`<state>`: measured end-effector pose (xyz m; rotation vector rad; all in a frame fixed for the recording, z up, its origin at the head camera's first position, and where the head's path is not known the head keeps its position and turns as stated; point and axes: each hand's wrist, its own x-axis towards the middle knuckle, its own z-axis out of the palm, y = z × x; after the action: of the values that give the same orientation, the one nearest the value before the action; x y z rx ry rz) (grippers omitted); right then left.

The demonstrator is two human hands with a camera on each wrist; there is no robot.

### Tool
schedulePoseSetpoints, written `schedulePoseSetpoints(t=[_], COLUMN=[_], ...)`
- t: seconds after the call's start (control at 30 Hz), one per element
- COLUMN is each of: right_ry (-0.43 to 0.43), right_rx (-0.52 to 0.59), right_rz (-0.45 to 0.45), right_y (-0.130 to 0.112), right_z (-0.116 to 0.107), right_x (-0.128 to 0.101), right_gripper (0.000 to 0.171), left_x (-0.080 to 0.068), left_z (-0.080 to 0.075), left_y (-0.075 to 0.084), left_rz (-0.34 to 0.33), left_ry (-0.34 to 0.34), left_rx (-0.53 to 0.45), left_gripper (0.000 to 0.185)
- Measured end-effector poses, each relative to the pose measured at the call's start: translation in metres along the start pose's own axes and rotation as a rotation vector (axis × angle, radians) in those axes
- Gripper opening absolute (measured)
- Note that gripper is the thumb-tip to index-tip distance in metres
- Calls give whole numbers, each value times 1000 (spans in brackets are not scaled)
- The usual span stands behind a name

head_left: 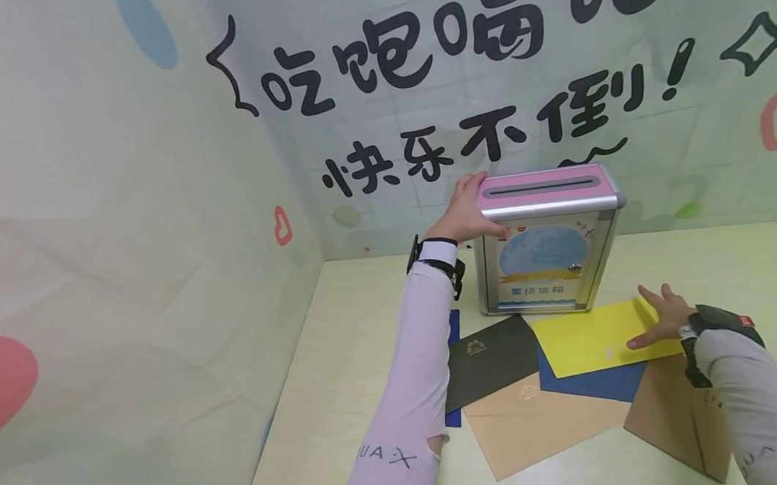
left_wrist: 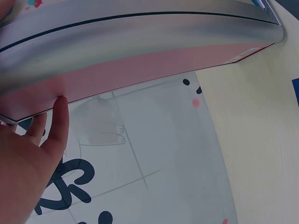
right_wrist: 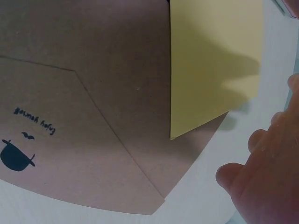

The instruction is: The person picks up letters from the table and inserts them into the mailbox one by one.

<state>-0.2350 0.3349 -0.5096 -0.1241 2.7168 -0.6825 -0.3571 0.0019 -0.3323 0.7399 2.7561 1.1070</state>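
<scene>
A metal letter box (head_left: pixel 551 263) with a pink slotted top stands upright on the pale table (head_left: pixel 368 361). My left hand (head_left: pixel 471 210) grips the box's upper left end, fingers over the top and thumb on the front edge. In the left wrist view a finger of the left hand (left_wrist: pixel 58 123) touches the letter box (left_wrist: pixel 140 56) on its pink face. My right hand (head_left: pixel 661 314) lies flat with spread fingers on a yellow envelope (head_left: pixel 591 338) in front of the box. The right wrist view shows the right hand (right_wrist: pixel 266 182) beside the yellow envelope (right_wrist: pixel 210 60).
Under and around the yellow envelope lie a black envelope (head_left: pixel 490 358), a blue one (head_left: pixel 594 384) and two brown ones (head_left: pixel 536 421) (head_left: pixel 677 418). The brown envelope (right_wrist: pixel 93 102) carries a small printed mark. Printed backdrop walls (head_left: pixel 132 248) close off the left and back.
</scene>
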Motion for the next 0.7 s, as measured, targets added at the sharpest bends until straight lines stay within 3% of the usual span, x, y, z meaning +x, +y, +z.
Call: schedulePoseSetpoints(t=[0.33, 0.7], right_ry=[-26, 9], right_rx=[61, 40], right_rz=[80, 46], right_y=[-11, -4], right_z=[5, 16], right_x=[-8, -3], right_gripper=[122, 121], left_x=[0, -2], left_z=[0, 0], left_y=[-1, -1], left_rz=[-4, 3], left_ry=[4, 6], left_rx=[11, 27], left_gripper=[111, 110])
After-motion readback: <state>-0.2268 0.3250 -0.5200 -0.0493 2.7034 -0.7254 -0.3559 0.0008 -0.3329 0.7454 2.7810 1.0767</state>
